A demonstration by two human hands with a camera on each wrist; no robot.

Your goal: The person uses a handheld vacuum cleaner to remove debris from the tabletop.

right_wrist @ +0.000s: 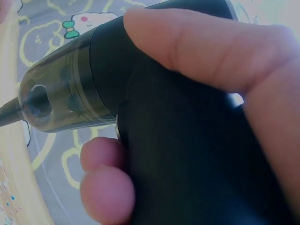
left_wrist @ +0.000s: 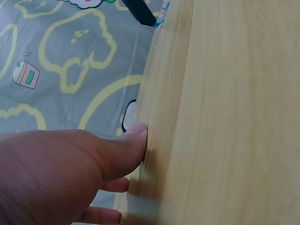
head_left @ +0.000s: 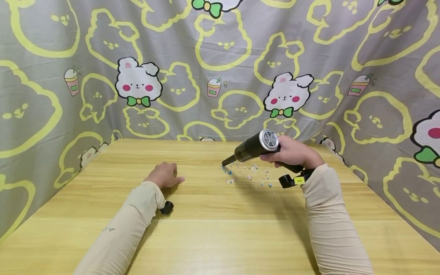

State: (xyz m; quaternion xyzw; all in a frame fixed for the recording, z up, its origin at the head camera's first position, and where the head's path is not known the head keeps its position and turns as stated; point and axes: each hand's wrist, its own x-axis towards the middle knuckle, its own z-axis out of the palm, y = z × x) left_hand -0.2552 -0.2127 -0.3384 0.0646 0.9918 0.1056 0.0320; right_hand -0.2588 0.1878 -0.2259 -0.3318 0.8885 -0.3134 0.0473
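My right hand (head_left: pixel 292 151) grips the handle of a black handheld vacuum (head_left: pixel 252 147) with a silver vented end. In the right wrist view, the thumb lies along its body and fingertips wrap the handle (right_wrist: pixel 187 154); a see-through dust chamber (right_wrist: pixel 56 89) sits ahead of them. The narrow nozzle (head_left: pixel 228 160) points down at the left edge of a scatter of small blue, pink and white bits (head_left: pixel 249 173). My left hand (head_left: pixel 165 175) rests on the table left of the bits, fingers loosely bent and holding nothing. Its thumb (left_wrist: pixel 131 145) shows at the wood in the left wrist view.
The pale wooden table (head_left: pixel 213 236) spreads under both arms. Grey curtains (head_left: pixel 185 46) printed with yellow outlines and white bunnies rise behind it and along both sides. Black wrist cameras sit at the left cuff (head_left: pixel 151 194) and the right cuff (head_left: pixel 321 187).
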